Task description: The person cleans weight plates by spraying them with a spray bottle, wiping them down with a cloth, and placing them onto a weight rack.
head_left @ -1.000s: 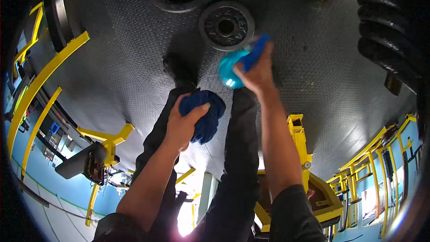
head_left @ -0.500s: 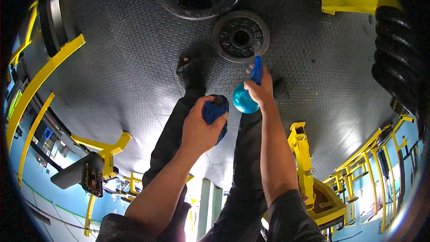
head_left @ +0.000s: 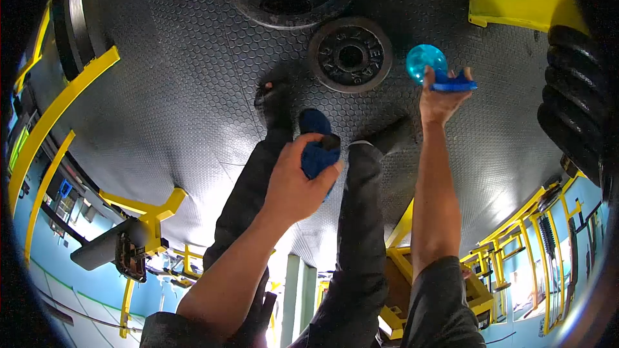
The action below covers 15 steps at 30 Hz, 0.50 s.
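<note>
My left hand (head_left: 298, 183) is closed around a bunched blue cloth (head_left: 320, 158) in front of my legs; a dark patch shows on the cloth near the fingertips, and part hangs beyond them. Out to the right, my right hand (head_left: 442, 100) grips a spray bottle by its blue trigger head. The rounded, see-through teal body of the spray bottle (head_left: 425, 63) points away from me. Closest to the bottle, on the floor to its left, lies a small black weight plate (head_left: 322, 58). Behind it is a larger black weight plate (head_left: 258, 6).
Black textured rubber matting (head_left: 180, 90) covers the floor. A yellow frame foot (head_left: 509, 9) and a stack of black plates (head_left: 570, 90) stand at right. Yellow machine bars (head_left: 58, 116) and a dark pad (head_left: 103, 245) are on the left. My feet are apart behind the plates.
My right hand has swung the spray bottle right and forward, away from the small plate, tipping it over. The left hand has shifted slightly, and more of the cloth sticks out ahead.
</note>
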Tool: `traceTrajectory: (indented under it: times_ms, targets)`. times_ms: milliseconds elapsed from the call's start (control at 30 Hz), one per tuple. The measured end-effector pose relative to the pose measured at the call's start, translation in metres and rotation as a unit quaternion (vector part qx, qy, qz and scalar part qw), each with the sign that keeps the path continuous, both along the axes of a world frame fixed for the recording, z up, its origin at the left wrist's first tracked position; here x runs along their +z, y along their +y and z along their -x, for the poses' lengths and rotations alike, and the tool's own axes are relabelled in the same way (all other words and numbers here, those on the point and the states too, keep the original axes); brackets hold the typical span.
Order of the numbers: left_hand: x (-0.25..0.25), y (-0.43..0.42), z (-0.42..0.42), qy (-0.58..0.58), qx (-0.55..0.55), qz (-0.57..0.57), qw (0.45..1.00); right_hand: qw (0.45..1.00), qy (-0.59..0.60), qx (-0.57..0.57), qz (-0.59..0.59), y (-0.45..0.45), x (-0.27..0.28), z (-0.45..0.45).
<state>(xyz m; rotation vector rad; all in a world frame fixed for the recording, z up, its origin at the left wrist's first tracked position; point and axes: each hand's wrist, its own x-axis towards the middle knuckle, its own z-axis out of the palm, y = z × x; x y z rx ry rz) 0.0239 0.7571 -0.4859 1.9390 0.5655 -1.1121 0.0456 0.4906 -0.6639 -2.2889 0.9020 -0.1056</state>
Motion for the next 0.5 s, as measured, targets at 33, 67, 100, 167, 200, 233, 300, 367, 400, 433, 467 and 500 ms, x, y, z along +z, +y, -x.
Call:
traceTrajectory:
  times_ms: [33, 67, 100, 167, 200, 233, 300, 367, 400, 433, 467, 500]
  targets:
    - [-0.001, -0.001, 0.002, -0.006, -0.001, 0.013, 1.0, 1.0, -0.001, -0.001, -0.001, -0.002, -0.001, -0.002]
    - [-0.002, -0.003, 0.002, -0.006, -0.003, 0.012, 1.0, 0.997, -0.009, -0.036, -0.071, -0.005, -0.001, -0.002]
    - [-0.002, -0.005, 0.002, 0.009, 0.014, 0.024, 1.0, 0.988, -0.015, -0.07, -0.138, -0.007, 0.002, -0.001]
    - [-0.004, -0.01, 0.005, 0.027, 0.03, 0.04, 0.998, 0.997, 0.053, -0.026, -0.044, -0.01, 0.006, 0.006]
    - [-0.006, -0.01, 0.008, 0.032, 0.049, 0.05, 0.997, 0.992, 0.117, 0.022, 0.05, -0.01, 0.008, 0.008]
    - [-0.008, -0.012, 0.007, 0.035, 0.07, 0.06, 0.995, 0.996, 0.034, -0.007, -0.087, -0.004, 0.013, 0.015]
    - [-0.004, -0.018, -0.002, 0.047, 0.103, 0.053, 0.992, 0.992, 0.125, -0.016, -0.012, 0.002, 0.019, 0.039]
    - [-0.003, -0.02, -0.004, 0.065, 0.136, 0.043, 0.988, 0.904, 0.211, -0.173, -0.328, 0.042, 0.079, 0.03]
    - [-0.005, -0.02, -0.003, 0.071, 0.175, 0.066, 0.98, 0.874, 0.147, -0.131, -0.443, 0.07, 0.103, 0.036]
    - [-0.007, -0.019, -0.001, 0.079, 0.212, 0.089, 0.97, 0.791, 0.153, -0.089, -0.585, 0.087, 0.114, 0.046]
    - [-0.01, -0.016, 0.003, 0.083, 0.211, 0.088, 0.97, 0.729, 0.204, -0.02, -0.653, 0.105, 0.113, 0.068]
    - [-0.015, -0.011, 0.008, 0.064, 0.292, 0.161, 0.941, 0.721, 0.225, -0.007, -0.655, 0.13, 0.129, 0.073]
